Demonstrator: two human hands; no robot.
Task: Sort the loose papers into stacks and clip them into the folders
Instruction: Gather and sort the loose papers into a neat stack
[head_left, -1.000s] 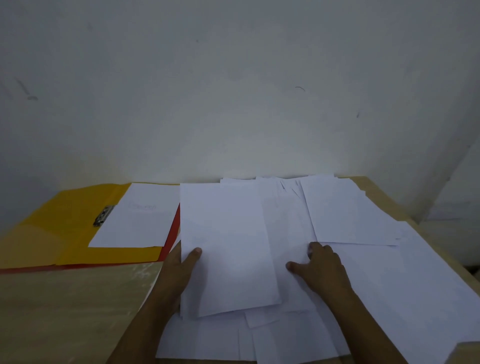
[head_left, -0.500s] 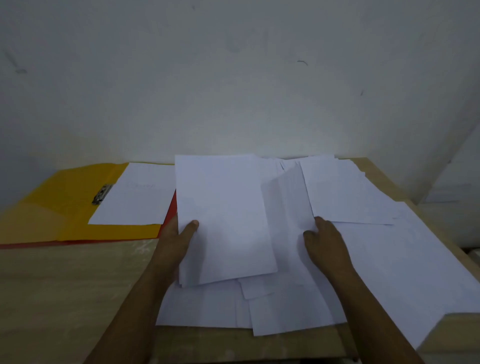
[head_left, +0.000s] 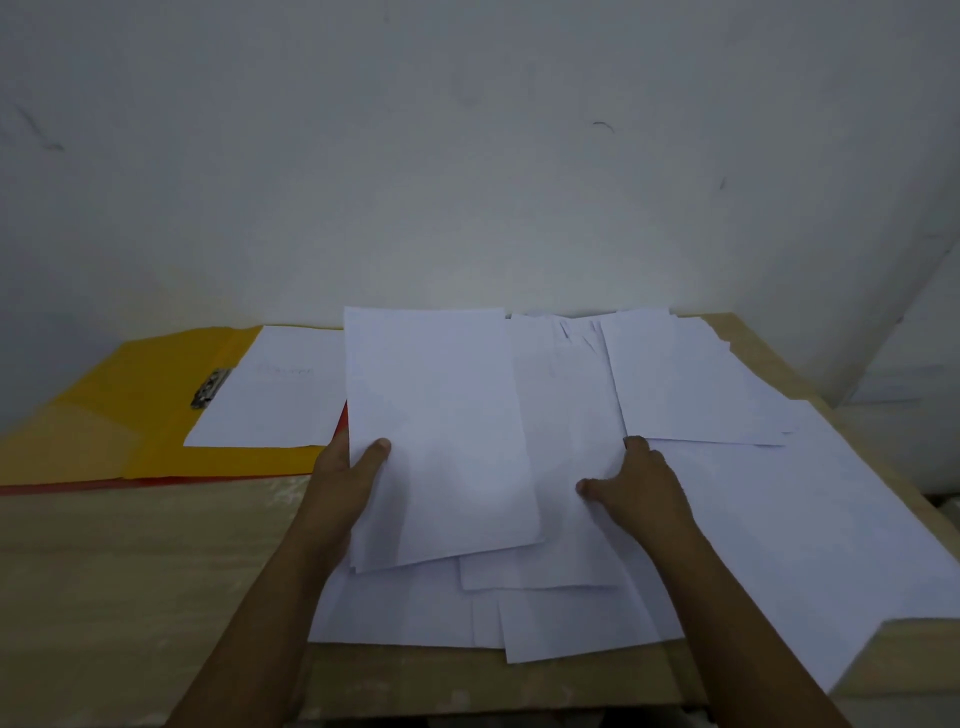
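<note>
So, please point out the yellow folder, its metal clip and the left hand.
yellow folder (head_left: 156, 395): head view, bare left flap.
metal clip (head_left: 210, 388): head view, middle of the clip.
left hand (head_left: 345, 480): head view, back of the hand.

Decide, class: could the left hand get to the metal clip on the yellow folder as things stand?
Probably yes. The clip lies uncovered on the yellow folder, left of the left hand, with nothing between. But that hand grips a sheet and would likely need to set it down first.
</note>
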